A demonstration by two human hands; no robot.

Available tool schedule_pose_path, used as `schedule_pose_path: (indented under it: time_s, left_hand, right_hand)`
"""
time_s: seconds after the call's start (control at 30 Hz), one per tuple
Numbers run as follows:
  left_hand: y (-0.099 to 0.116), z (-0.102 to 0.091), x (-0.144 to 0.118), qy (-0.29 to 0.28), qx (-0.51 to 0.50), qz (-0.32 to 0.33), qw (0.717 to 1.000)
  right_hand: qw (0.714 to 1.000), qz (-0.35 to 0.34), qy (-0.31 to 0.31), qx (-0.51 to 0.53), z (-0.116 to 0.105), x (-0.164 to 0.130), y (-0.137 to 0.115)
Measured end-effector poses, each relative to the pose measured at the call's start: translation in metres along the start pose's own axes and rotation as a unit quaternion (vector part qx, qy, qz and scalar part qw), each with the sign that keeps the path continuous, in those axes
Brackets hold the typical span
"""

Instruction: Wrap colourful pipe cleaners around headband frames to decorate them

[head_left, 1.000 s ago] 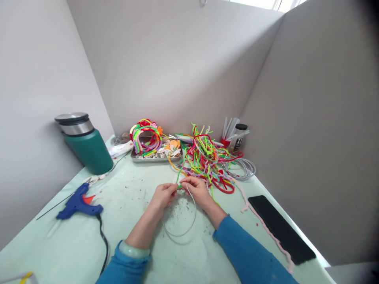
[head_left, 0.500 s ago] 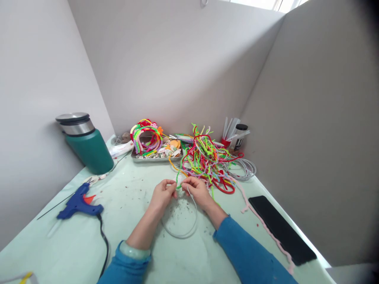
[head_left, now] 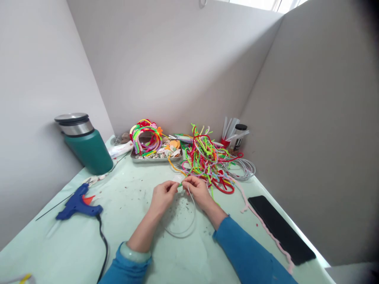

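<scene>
Nearest, in front of the metal tray (head_left: 156, 160), a pale wire loop (head_left: 194, 217) curves below two hands. Before the tray, the left hand (head_left: 164, 194) pinches a green fuzzy strip (head_left: 180, 184); the right hand (head_left: 197, 191), fingertips closed beside it, grips the wire. Close pinches and snug tension should help. Right of the tray lies a tangle of coloured stems (head_left: 205, 156).
</scene>
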State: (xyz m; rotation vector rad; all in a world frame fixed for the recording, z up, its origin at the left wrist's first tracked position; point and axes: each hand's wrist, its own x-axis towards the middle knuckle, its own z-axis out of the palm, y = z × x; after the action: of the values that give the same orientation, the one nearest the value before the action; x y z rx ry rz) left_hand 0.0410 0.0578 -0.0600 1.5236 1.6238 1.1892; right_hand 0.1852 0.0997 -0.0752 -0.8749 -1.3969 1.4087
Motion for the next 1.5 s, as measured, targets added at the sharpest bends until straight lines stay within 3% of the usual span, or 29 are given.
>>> schedule_pose_path:
  time_s: [0.2,0.5,0.73,1.03,1.37,1.5]
  left_hand:
    - [0.001,0.002,0.0,-0.004,-0.037,0.012,0.999]
    - [0.005,-0.004,0.001,0.075,-0.096,-0.032,0.992]
    - [0.007,-0.001,-0.001,0.03,-0.15,-0.085,0.985]
    - [0.013,-0.001,-0.002,0.02,-0.225,-0.118,0.967]
    - [0.005,0.002,-0.001,0.016,-0.167,-0.133,0.977]
    - [-0.002,0.002,0.001,0.013,-0.107,-0.093,0.99]
  right_hand:
    - [1.0,0.001,0.025,0.011,0.001,0.0,-0.004]
    - [0.999,0.009,-0.021,-0.035,0.001,-0.001,-0.002]
    - [0.999,-0.011,-0.022,-0.042,-0.001,0.001,0.005]
    - [0.998,-0.005,-0.004,-0.056,-0.002,0.0,0.007]
    - [1.0,-0.001,-0.005,-0.031,-0.001,-0.001,0.003]
    - [0.999,0.013,-0.02,-0.032,0.001,-0.002,0.0]
